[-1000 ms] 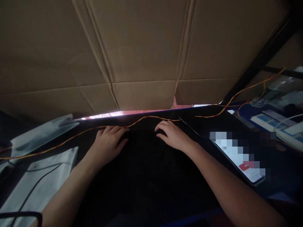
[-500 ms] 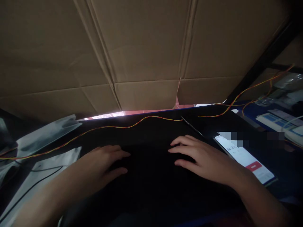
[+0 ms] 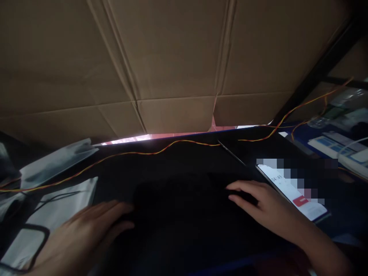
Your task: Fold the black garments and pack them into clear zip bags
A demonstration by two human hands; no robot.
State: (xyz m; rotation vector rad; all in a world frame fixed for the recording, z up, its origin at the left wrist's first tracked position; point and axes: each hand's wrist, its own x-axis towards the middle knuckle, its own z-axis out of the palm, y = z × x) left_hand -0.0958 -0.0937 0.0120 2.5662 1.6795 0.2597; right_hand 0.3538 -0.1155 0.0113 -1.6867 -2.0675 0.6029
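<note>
My left hand (image 3: 94, 224) is low on the left with its fingers stretched out and the thumb apart, nothing visible in it. It lies nearest to a whitish plastic sleeve (image 3: 71, 199) and a black cable (image 3: 45, 234) beside my wrist. On the right, my right hand (image 3: 255, 201) is open too, thumb and fingers spread a little and holding nothing. Close to that wrist lies a phone (image 3: 283, 188) with a lit screen and a red button. The black work surface (image 3: 178, 214) between my hands is too dark to show detail.
A cardboard sheet (image 3: 175, 69) stands across the back. Along its foot runs a twisted red and yellow wire (image 3: 135, 153). A thin rod-like tool (image 3: 232, 153) lies near the phone. A clear bag (image 3: 57, 165) is at left; a white and blue box (image 3: 330, 147) sits at right.
My two hands have moved apart and nearer to me: the left down and leftward, the right down and rightward. A black cable loop now shows by my left wrist.
</note>
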